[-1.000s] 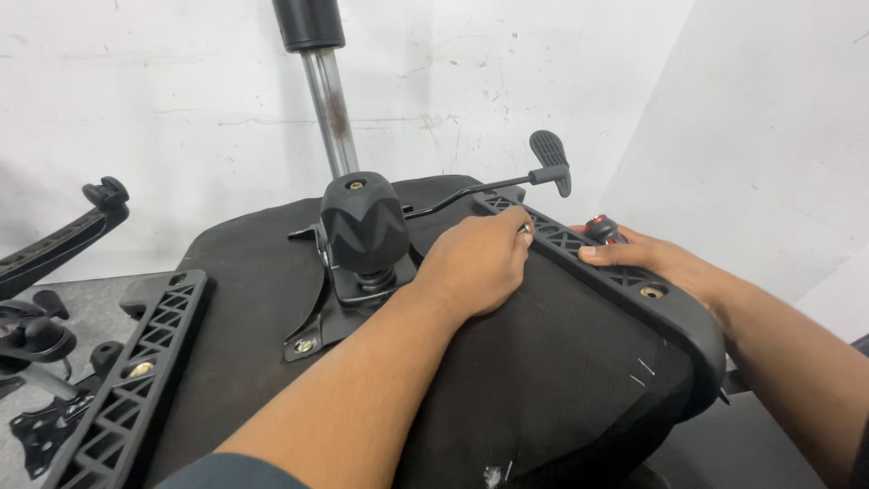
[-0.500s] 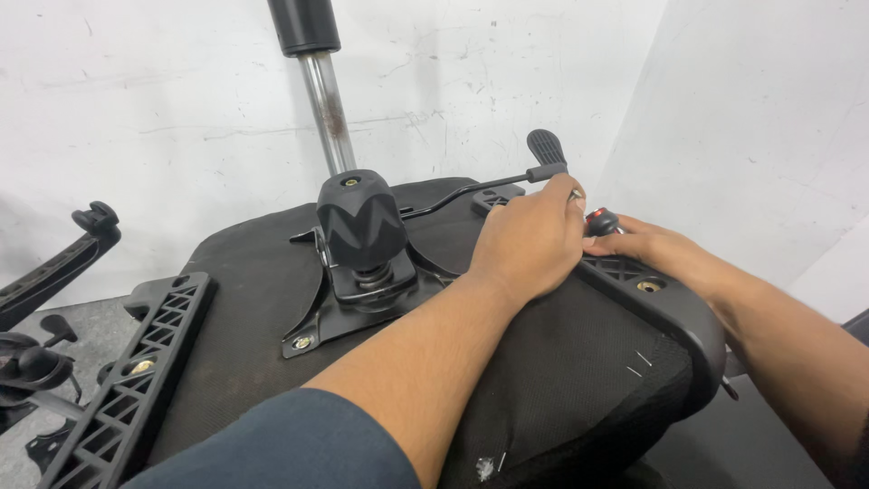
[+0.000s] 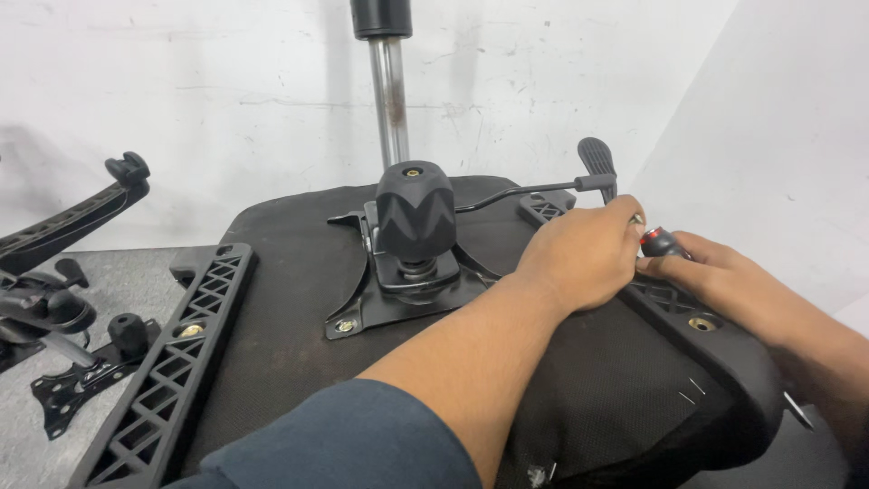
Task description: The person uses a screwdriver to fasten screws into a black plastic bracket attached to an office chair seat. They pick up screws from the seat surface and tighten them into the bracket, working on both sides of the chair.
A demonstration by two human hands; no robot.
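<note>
Head view: an upturned office chair seat (image 3: 299, 272) is laid underside up, so that its fittings can be reached from above. At its middle the metal tilt mechanism (image 3: 407, 281) is bolted, with a chrome gas cylinder (image 3: 389, 100) rising from it at the far side and a lever (image 3: 593, 163) running off to the far right. A latticed black bracket (image 3: 176, 362) is fixed along the seat's left edge, and a matching right bracket (image 3: 715, 335) lies along the right edge.

The left hand (image 3: 584, 254) is laid across the far end of the right bracket, fingers curled and pressed together, apparently to steady the spot being worked on. Just beside it, to the right, the right hand (image 3: 724, 281) is closed round a screwdriver handle (image 3: 659, 243), black with a red band; only the handle's end is seen, and the tip is hidden behind the left hand, so it cannot be told what it bears upon.

On the grey floor at the left, loose armrest parts (image 3: 54, 299) are set aside.
</note>
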